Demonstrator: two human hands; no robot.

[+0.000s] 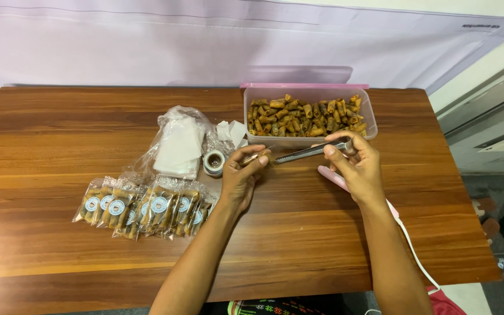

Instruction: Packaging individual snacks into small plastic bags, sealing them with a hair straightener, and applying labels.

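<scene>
My right hand (357, 166) grips a pair of metal tongs (307, 153) whose tips point left toward my left hand (242, 175). The left hand pinches a small clear bag (252, 157) at its mouth, right where the tong tips meet it. Just behind both hands stands a clear plastic tub (310, 137) with a pink rim, filled with small brown fried rolls (304, 116).
Several filled, sealed snack bags (147, 207) with round labels lie in a row at the left. Behind them are a clear bag of white sheets (176, 146) and a roll of stickers (213, 162). A pink tool with a white cord (403, 224) lies under my right forearm.
</scene>
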